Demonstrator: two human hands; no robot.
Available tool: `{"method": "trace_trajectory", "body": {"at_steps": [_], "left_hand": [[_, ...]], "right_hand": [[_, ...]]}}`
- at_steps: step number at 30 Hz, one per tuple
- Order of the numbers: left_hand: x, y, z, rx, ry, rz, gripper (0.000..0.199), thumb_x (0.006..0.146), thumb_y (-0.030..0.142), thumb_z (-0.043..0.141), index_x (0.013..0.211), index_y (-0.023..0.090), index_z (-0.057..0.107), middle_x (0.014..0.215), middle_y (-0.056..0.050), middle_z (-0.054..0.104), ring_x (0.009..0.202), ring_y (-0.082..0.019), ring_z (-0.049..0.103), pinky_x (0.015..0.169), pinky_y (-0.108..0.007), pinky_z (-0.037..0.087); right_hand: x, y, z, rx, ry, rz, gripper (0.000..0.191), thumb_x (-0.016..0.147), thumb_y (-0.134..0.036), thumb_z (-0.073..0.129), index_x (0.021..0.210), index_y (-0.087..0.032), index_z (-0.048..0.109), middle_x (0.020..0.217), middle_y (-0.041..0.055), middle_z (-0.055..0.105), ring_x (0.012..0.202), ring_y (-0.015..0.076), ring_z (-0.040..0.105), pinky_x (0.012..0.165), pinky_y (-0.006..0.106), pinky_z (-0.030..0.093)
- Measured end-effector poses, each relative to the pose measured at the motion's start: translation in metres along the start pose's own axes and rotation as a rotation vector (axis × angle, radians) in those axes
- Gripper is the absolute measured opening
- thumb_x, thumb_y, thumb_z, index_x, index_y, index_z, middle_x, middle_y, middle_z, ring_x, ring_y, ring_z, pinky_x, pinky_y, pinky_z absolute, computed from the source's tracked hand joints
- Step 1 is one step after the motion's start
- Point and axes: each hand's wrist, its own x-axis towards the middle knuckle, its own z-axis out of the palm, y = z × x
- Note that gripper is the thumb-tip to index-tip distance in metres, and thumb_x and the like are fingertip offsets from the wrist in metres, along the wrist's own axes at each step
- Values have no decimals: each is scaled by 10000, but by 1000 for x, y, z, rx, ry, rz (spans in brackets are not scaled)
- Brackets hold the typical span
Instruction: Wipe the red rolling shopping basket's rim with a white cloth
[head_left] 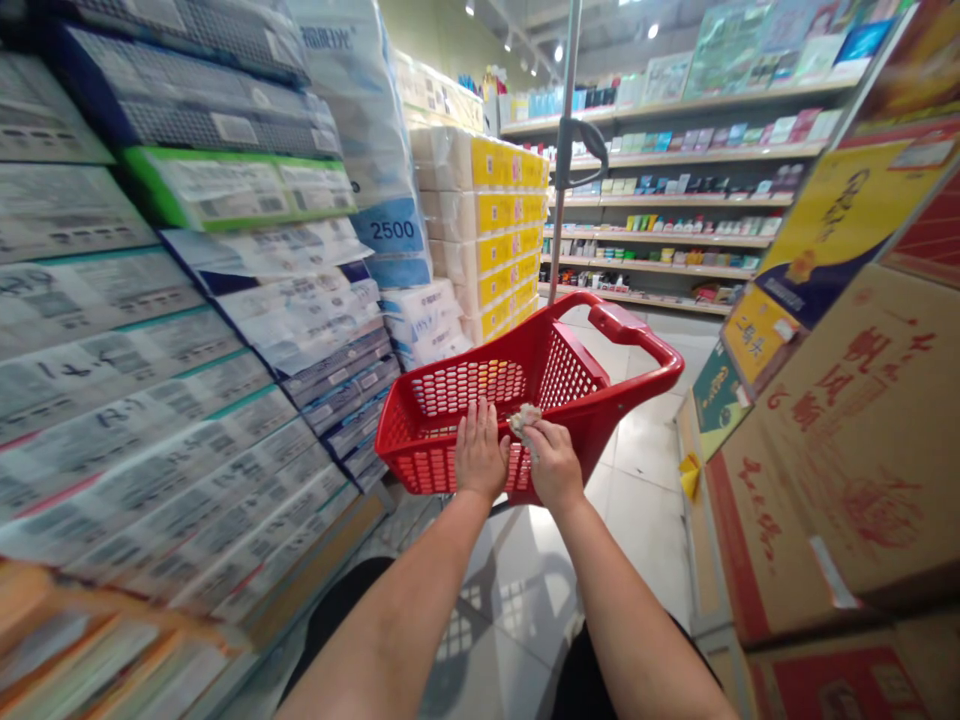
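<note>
A red plastic shopping cart (442,470) with a perforated basket stands sideways in front of me. My left hand (480,455) lies flat against the basket's near side, its fingers stretched upward to the rim. Just to the right, my right hand (553,458) is closed around a crumpled, pale cloth-like wad (525,420) at the near rim. Whether the wad is cloth or paper I cannot tell. The cart's handle (637,340) points to the right.
Stacked packs of tissue paper (247,400) rise close on the left. Yellow-and-white packs (495,230) stand behind the cart. Cardboard boxes (847,450) line the right side. A metal pole (568,80) with a dark grip rises behind the cart, before shelves of goods (675,150). Pale tiles (637,520) cover the floor.
</note>
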Motion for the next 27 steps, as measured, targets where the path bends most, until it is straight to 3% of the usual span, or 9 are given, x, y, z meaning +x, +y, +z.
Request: {"method": "trace_trajectory", "body": {"at_steps": [2, 6, 11, 15, 20, 24, 27], "left_hand": [[0, 0, 1, 7, 23, 8, 548, 944, 320, 351, 1438, 91, 287, 1512, -139, 278, 1427, -233, 179, 1166, -446, 213], [0, 0, 1, 9, 49, 24, 532, 941, 308, 359, 1416, 72, 326, 1507, -143, 288, 1426, -238, 182, 1163, -444, 220], [1, -2, -1, -8, 50, 31, 485, 937, 305, 375, 1364, 77, 407, 1501, -142, 303, 1422, -249, 196, 1158, -452, 229], [0, -4, 0, -26, 52, 26, 399, 935, 307, 388, 1258, 110, 515, 1479, -120, 359, 1414, -265, 223, 1151, -478, 232], [0, -5, 2, -34, 61, -10, 333, 931, 315, 405, 1174, 153, 564, 1443, -90, 429, 1402, -270, 254, 1143, -495, 235], [0, -7, 1, -32, 51, 6, 352, 927, 318, 418, 1202, 138, 542, 1473, -107, 378, 1412, -267, 228, 1151, -484, 224], [-1, -8, 1, -26, 56, 10, 378, 925, 317, 421, 1235, 123, 519, 1486, -117, 351, 1414, -270, 219, 1156, -478, 215]], "right_hand": [[-1, 0, 0, 19, -30, -5, 269, 869, -104, 499, 1054, -191, 672, 1048, 82, 628, 995, 189, 527, 903, 329, 498], [-4, 2, 1, -20, 41, 119, 284, 853, -97, 481, 1051, -192, 662, 1064, 91, 596, 1010, 204, 513, 914, 356, 487], [-6, 8, -3, -34, -164, 109, 292, 818, -70, 495, 989, -230, 670, 993, 48, 619, 928, 179, 522, 802, 274, 497], [-4, 12, -11, -90, -54, 175, 290, 808, -57, 485, 992, -192, 663, 1029, 75, 603, 981, 195, 506, 870, 302, 466], [-5, 13, -16, -124, -244, 226, 244, 783, -38, 508, 857, -202, 673, 867, 44, 612, 840, 177, 524, 735, 258, 469], [-5, 14, -16, -144, -104, 222, 261, 795, -43, 494, 933, -187, 662, 930, 64, 609, 907, 190, 513, 804, 289, 472], [-4, 15, -17, -145, -92, 207, 250, 782, -33, 488, 865, -189, 664, 874, 59, 606, 861, 187, 516, 772, 294, 488]]}}
